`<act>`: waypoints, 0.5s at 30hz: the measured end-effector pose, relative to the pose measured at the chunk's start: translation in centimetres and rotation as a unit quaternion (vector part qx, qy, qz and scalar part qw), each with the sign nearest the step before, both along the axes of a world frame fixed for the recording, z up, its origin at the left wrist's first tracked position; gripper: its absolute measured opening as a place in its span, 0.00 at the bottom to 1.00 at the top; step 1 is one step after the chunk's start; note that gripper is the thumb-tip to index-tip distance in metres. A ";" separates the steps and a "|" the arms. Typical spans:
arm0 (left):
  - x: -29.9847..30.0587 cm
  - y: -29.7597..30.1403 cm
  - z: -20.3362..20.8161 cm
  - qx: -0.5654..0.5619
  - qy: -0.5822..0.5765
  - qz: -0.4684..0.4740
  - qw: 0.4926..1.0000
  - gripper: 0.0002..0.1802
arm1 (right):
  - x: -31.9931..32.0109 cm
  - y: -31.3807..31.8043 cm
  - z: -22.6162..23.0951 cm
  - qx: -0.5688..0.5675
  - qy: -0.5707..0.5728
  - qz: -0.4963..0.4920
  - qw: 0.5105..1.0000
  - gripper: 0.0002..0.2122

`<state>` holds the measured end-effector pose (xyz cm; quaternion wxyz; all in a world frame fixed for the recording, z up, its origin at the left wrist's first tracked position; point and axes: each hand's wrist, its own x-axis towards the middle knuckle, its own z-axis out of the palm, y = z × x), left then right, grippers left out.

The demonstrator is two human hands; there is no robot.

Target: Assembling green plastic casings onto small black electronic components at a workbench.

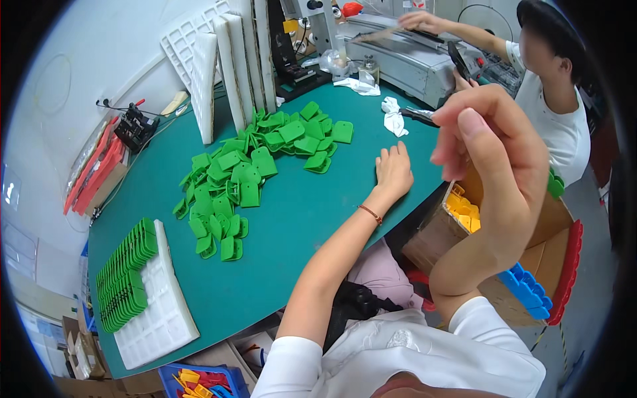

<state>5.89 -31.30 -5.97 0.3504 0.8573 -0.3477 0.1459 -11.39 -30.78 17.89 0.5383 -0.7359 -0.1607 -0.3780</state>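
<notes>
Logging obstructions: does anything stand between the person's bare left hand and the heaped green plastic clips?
Nothing visible does: only flat green tabletop lies between the left hand and the heaped clips.

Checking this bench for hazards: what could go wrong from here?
1. The white tray, with green parts lined up on it, lies close to the table edge; a bump might knock it off.
2. The white panels stand on edge behind the loose green pile; a nudge could topple them onto it.
3. A sweep of the left hand toward the pile could scatter parts.
</notes>
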 end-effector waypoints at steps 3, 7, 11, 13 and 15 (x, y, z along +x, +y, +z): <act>-0.4 1.8 1.7 0.066 0.046 0.014 0.997 0.26 | 2.8 -0.2 -1.6 0.007 0.017 0.004 1.000 0.08; 0.5 8.3 1.9 0.054 0.075 0.001 0.996 0.22 | 7.4 0.6 -4.8 -0.097 0.107 -0.021 0.989 0.08; -0.9 16.6 2.5 -0.210 0.227 0.038 0.950 0.21 | 11.7 1.0 -11.6 -0.257 0.185 -0.073 0.946 0.08; -2.4 19.2 3.8 -0.412 0.373 0.015 0.831 0.14 | 11.7 1.8 -14.3 -0.282 0.185 -0.001 0.941 0.12; -2.7 22.1 4.1 -0.412 0.328 0.077 0.847 0.12 | 10.6 3.9 -15.3 -0.280 0.218 0.121 0.927 0.21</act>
